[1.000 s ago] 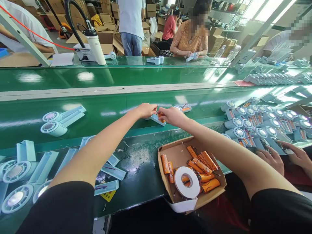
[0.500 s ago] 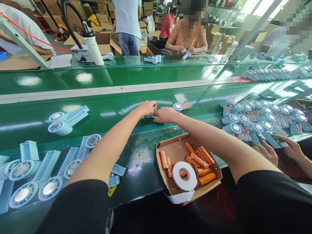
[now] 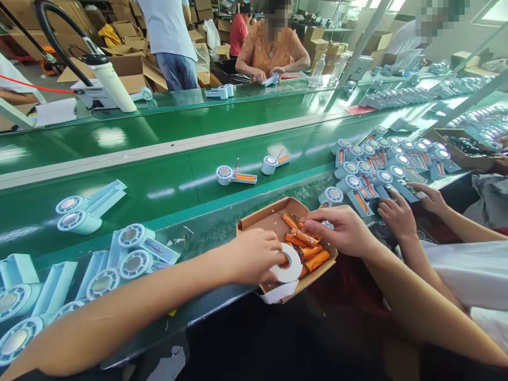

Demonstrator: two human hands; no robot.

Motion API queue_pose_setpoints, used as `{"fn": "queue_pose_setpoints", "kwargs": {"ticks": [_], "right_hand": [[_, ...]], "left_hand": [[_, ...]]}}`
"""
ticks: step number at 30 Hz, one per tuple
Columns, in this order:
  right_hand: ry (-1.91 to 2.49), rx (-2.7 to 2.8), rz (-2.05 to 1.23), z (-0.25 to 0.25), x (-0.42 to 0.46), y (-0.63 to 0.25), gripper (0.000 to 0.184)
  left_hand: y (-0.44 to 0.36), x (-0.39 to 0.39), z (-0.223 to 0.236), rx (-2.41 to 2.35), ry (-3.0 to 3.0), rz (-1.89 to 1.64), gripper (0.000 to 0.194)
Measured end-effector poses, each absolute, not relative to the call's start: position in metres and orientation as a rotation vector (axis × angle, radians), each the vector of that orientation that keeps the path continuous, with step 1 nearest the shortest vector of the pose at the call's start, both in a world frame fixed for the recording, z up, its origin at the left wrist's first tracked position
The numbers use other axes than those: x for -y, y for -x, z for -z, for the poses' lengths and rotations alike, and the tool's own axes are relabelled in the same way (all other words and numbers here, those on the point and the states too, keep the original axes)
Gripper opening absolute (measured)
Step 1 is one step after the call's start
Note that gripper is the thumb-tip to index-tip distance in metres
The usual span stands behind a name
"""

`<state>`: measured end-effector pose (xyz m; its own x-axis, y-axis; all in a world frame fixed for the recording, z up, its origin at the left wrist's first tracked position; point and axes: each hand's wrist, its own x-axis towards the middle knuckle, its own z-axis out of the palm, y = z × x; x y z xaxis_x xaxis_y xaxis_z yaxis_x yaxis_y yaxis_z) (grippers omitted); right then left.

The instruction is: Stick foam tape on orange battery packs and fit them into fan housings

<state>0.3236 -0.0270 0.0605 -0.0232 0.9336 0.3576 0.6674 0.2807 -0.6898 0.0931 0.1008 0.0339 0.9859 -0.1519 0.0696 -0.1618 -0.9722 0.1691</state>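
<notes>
My left hand (image 3: 256, 256) reaches over the cardboard box (image 3: 246, 222), its fingers curled at the left edge of a white tape roll (image 3: 292, 267). The roll rests on several orange-wrapped battery packs (image 3: 315, 260) with thin wires. From the right, my right hand (image 3: 345, 228) extends over the box, fingers stretched and slightly apart. Its fingertips are close to the upper battery packs; contact cannot be made out. Beyond the box, a light-blue round-headed housing (image 3: 224, 174) with an orange pack in its handle lies on the green belt (image 3: 166, 174). A similar housing (image 3: 270, 164) is beside it.
Light-blue housings (image 3: 103, 283) crowd the left bench, and two more housings (image 3: 79, 222) lie on the belt. Many filled housings (image 3: 365, 166) cluster at right, near a co-worker's hands (image 3: 400, 214). Across the line, another person (image 3: 273, 50) handles a part.
Both my hands have left the housing on the belt and come back to the box. My left hand has closed at the tape roll. The view has shifted to the right.
</notes>
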Motion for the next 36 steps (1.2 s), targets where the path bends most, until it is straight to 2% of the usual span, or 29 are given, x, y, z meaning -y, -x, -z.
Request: {"fn": "queue_pose_setpoints", "kwargs": {"ticks": [4,7,11,13,18,21,24,25,27,29,30,33,36], "right_hand": [[1.437,1.524,-0.499,-0.049,0.056,-0.315,0.020],[1.416,1.294,-0.681,-0.045,0.067,-0.305,0.020],[1.302,1.197,-1.258,-0.038,0.071,-0.269,0.038],[1.189,1.269,-1.445,-0.035,0.070,-0.246,0.036],[0.841,1.782,-1.654,-0.034,0.069,-0.214,0.055],[0.817,2.194,-1.554,-0.039,0.059,-0.224,0.045],[1.371,2.260,-1.116,-0.040,0.033,-0.242,0.016],[1.570,2.246,-0.916,-0.037,0.022,-0.247,0.014],[1.789,2.272,-0.649,-0.028,0.003,-0.252,0.037],[1.787,2.343,-0.677,-0.018,-0.008,-0.253,0.065],[1.768,2.350,-0.754,-0.015,-0.010,-0.253,0.070],[1.717,2.296,-0.993,-0.013,-0.005,-0.254,0.060],[1.531,2.392,-1.066,-0.021,0.006,-0.264,0.033]], "left_hand": [[-0.088,-0.072,-0.031,0.185,-3.023,-0.004,0.023],[-0.073,-0.075,-0.050,0.127,-3.025,-0.162,0.011],[-0.039,-0.071,-0.074,-0.056,-3.032,-0.674,0.022],[-0.022,-0.068,-0.075,-0.159,-3.056,-0.754,0.026],[0.022,-0.075,-0.055,-0.437,-3.102,-0.830,0.028],[0.042,-0.075,-0.041,-0.609,-2.983,-0.937,0.027],[0.048,-0.066,-0.029,-0.686,-2.855,-1.031,0.025],[0.048,-0.062,-0.025,-0.694,-2.828,-1.047,0.025],[0.044,-0.055,-0.020,-0.696,-2.794,-1.066,0.025],[0.041,-0.050,-0.016,-0.684,-2.773,-1.076,0.025],[0.040,-0.048,-0.015,-0.679,-2.767,-1.071,0.024],[0.037,-0.044,-0.014,-0.676,-2.765,-1.038,0.022],[0.036,-0.042,-0.012,-0.662,-2.779,-1.011,0.022]]}}
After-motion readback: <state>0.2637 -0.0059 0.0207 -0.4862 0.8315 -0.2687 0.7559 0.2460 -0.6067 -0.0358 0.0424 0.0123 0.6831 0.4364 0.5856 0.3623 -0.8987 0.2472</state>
